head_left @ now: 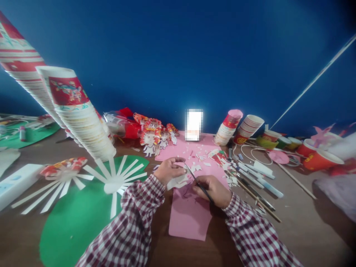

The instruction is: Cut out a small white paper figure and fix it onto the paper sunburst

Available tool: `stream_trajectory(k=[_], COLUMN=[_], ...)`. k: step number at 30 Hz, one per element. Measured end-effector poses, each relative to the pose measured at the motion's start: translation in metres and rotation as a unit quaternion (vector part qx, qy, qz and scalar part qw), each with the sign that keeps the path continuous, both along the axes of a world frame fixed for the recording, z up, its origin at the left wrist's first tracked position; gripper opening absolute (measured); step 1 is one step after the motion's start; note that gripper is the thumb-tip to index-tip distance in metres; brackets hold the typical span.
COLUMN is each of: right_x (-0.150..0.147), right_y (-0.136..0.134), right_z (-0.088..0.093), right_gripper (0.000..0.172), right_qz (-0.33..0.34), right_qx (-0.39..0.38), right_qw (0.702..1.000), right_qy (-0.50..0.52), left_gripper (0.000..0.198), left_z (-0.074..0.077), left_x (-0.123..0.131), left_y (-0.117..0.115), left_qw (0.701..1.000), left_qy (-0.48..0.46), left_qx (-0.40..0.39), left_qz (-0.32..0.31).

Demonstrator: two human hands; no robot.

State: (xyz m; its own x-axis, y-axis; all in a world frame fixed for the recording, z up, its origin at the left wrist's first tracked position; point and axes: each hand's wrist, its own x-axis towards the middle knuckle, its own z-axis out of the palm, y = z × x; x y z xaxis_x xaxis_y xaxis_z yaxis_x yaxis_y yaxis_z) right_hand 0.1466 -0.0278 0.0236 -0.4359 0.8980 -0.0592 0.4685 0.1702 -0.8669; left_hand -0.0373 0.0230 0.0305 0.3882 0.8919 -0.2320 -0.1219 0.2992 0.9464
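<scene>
White paper piece (pixel 178 180) lies low in the middle of the view, at the top edge of a pink sheet (pixel 189 217) on the brown table (pixel 300 230). The left hand (pixel 169 170) has its fingers curled narrow and pinches the piece's upper edge between thumb and fingertips. The right hand (pixel 213 190), at 4 o'clock from the left, is closed in a pen grip on a thin dark tool (pixel 198 182). The tool slants up toward 11 o'clock, and its tip comes just beside the left fingertips. I cannot tell whether it is a blade or a pen. Both arms wear red-and-white checked sleeves.

At 12 o'clock from the hands, small paper scraps (pixel 200 152) are scattered over more pink paper. Beyond them stands a bright blurred rectangle (pixel 194 124) against the blue wall (pixel 178 48). At 11 o'clock sits a cluster of printed paper figures (pixel 154 139). At 9 o'clock a cut cup (pixel 114 181) lies flat on a round green sheet (pixel 69 222), with its white strips splayed like rays. A tall leaning stack of paper cups (pixel 80 115) rises at 10 o'clock. Markers (pixel 256 178) lie side by side at 3 o'clock from the right hand. Two shorter cup stacks (pixel 232 128) lean at 1 o'clock. Red cups (pixel 319 159) stand well apart near the right edge.
</scene>
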Motion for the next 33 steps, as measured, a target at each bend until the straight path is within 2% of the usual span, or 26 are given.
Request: stream_trajectory(k=[12,21,24,27,30,33], right_x=[0.000,-0.001,-0.004,-0.006,-0.006,-0.007], right_y=[0.000,-0.001,0.000,0.000,0.001,0.002], right_z=[0.001,0.000,0.002,0.003,0.001,-0.004], right_gripper=[0.027,0.025,0.026,0.030,0.032,0.032], right_qz=[0.002,0.009,-0.009,-0.059,-0.106,-0.157], right_qx=[0.006,-0.030,-0.048,-0.075,-0.091,-0.074], right_qw=[1.000,0.999,0.997,0.987,0.970,0.953], right_qy=[-0.007,0.025,0.065,0.133,0.200,0.249], left_gripper=[0.051,0.057,0.049,0.051,0.060,0.053], left_z=[0.001,0.000,0.003,0.009,0.011,0.009], left_x=[-0.003,-0.007,-0.005,0.000,0.009,0.024], left_y=[0.002,0.003,0.001,-0.001,-0.007,-0.016], left_qw=[1.000,0.999,0.999,0.992,0.966,0.934], left_qy=[0.014,0.016,-0.029,-0.100,-0.208,-0.294], left_qx=[-0.004,0.001,0.016,-0.028,-0.083,-0.100], left_qz=[-0.014,-0.029,0.007,0.077,0.131,0.176])
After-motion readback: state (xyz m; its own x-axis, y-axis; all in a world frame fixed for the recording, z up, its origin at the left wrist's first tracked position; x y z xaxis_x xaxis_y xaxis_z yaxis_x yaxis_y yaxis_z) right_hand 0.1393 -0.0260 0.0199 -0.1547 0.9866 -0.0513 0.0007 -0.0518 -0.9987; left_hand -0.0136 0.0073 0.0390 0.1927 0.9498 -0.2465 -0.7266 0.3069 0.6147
